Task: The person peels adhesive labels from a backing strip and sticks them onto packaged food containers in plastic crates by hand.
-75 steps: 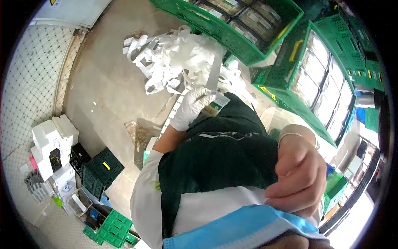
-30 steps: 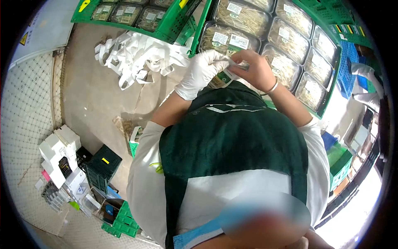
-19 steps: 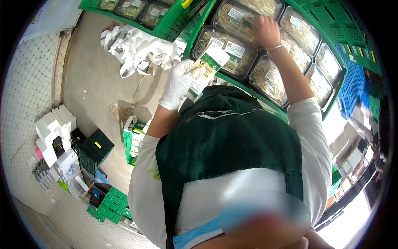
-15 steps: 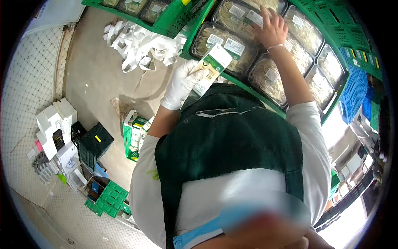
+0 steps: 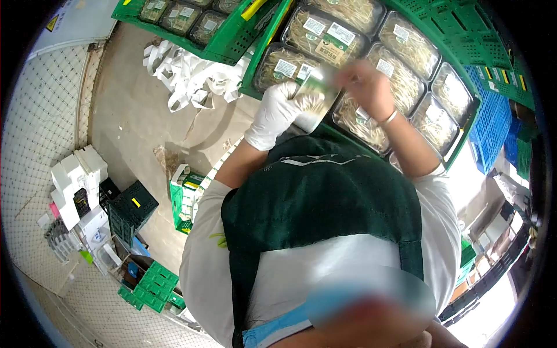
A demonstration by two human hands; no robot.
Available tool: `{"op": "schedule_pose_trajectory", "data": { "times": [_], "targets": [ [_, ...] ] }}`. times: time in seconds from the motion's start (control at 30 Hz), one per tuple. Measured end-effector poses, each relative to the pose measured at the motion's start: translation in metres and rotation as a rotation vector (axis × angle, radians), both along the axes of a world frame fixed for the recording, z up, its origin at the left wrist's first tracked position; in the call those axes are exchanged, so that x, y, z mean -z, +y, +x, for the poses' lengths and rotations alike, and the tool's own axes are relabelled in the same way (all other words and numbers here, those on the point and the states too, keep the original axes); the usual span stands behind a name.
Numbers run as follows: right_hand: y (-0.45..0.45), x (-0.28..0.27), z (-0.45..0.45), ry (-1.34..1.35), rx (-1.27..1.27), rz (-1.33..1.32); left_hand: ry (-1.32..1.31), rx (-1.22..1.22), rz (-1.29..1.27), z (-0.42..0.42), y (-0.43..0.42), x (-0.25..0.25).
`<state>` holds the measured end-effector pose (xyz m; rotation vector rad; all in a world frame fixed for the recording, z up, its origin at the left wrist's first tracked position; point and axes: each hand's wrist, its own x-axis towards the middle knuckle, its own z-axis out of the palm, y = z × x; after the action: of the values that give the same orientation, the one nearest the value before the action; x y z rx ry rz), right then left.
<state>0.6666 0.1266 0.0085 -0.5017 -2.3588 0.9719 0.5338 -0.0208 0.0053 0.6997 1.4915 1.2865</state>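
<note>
My left hand (image 5: 274, 117), in a white glove, is closed around a stack of green-and-white printed labels (image 5: 311, 119). My bare right hand (image 5: 371, 91) is at the upper end of that stack, its fingers smeared by motion, so what they hold cannot be made out. Below and beyond both hands is a green crate (image 5: 250, 81) filled with clear-lidded black trays of bean sprouts (image 5: 408, 43). One sprout tray (image 5: 300, 32) near the hands bears a tan-and-green label (image 5: 331, 52) beside white stickers.
Another green crate (image 5: 223, 51) with packed trays stands at the upper left. White straps (image 5: 191, 72) lie heaped on the floor. A small green crate (image 5: 177, 200) with label stacks is by my left elbow. Blue crates (image 5: 490, 130) stand at the right.
My right hand has left the labelled tray and come down toward the label stack. My left hand has moved slightly right and down with the stack. The tan label on the tray is now uncovered.
</note>
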Motion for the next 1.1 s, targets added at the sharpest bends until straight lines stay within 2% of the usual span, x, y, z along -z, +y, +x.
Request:
{"op": "schedule_pose_trajectory", "data": {
  "times": [0.07,0.1,0.17,0.23,0.27,0.33,0.43,0.47,0.5,0.53,0.57,0.6,0.63,0.67,0.7,0.73,0.83,0.9,0.93,1.0,1.07,1.1],
  "targets": [
    [0.068,0.008,-0.009,-0.071,0.185,0.129,0.102,0.087,-0.018,-0.008,-0.003,0.012],
    [0.104,0.016,-0.017,-0.163,0.262,0.165,-0.17,0.044,-0.086,-0.01,-0.006,0.002],
    [0.158,0.046,-0.037,-0.252,0.335,0.203,-0.215,-0.032,-0.087,-0.017,-0.016,0.015],
    [0.175,0.085,-0.052,-0.693,0.436,0.356,-0.201,-0.066,-0.073,-0.021,-0.022,0.016],
    [0.163,0.089,-0.058,-0.678,0.5,0.437,-0.212,-0.059,-0.1,-0.024,-0.026,0.015],
    [0.15,0.087,-0.06,-0.447,0.627,0.717,-0.222,-0.046,-0.129,-0.026,-0.027,0.017],
    [0.124,0.046,-0.05,-0.333,0.696,0.856,-0.221,-0.045,-0.012,-0.02,-0.025,0.017],
    [0.12,0.044,-0.038,-0.522,0.545,0.58,-0.219,-0.04,-0.006,-0.016,-0.019,0.012],
    [0.106,0.045,-0.022,-0.561,0.297,-0.11,-0.265,-0.055,0.026,-0.01,-0.016,0.009],
    [0.075,0.039,-0.008,-0.24,0.032,-0.388,-0.313,-0.073,0.054,-0.004,-0.015,0.005],
    [0.051,0.016,0.001,-0.29,-0.296,-0.675,-0.354,-0.035,0.032,-0.001,-0.014,0.003],
    [0.029,0.011,0.009,-0.209,-0.36,-0.488,-0.351,-0.032,0.033,-0.002,-0.013,0.002],
    [0.012,-0.016,0.017,-0.345,-0.188,-0.35,-0.116,0.152,0.005,-0.004,-0.012,0.002],
    [0.005,-0.009,0.025,-0.216,-0.167,-0.287,0.121,0.336,-0.021,-0.002,-0.009,0.002],
    [0.001,-0.007,0.033,-0.22,-0.196,-0.322,0.425,0.331,0.028,0.005,-0.004,0.0],
    [-0.004,-0.007,0.04,-0.224,-0.222,-0.357,0.362,-0.034,0.216,0.03,0.007,0.004],
    [-0.024,-0.005,0.064,-0.084,-0.023,-0.29,0.089,0.036,0.104,0.054,0.02,-0.008],
    [-0.013,-0.002,0.084,-0.027,0.08,-0.124,0.169,0.158,0.015,0.063,0.028,-0.006],
    [0.004,0.003,0.097,-0.028,0.105,-0.018,0.258,0.262,-0.082,0.067,0.03,-0.005],
    [0.06,-0.006,0.117,-0.228,0.37,0.131,0.306,0.262,0.034,0.081,0.028,0.007],
    [0.127,0.003,0.127,-0.246,0.481,0.462,0.116,0.206,0.017,0.079,0.02,0.007],
    [0.153,0.02,0.128,-0.297,0.47,0.544,0.034,0.142,-0.026,0.08,0.017,0.005]
  ]
}}
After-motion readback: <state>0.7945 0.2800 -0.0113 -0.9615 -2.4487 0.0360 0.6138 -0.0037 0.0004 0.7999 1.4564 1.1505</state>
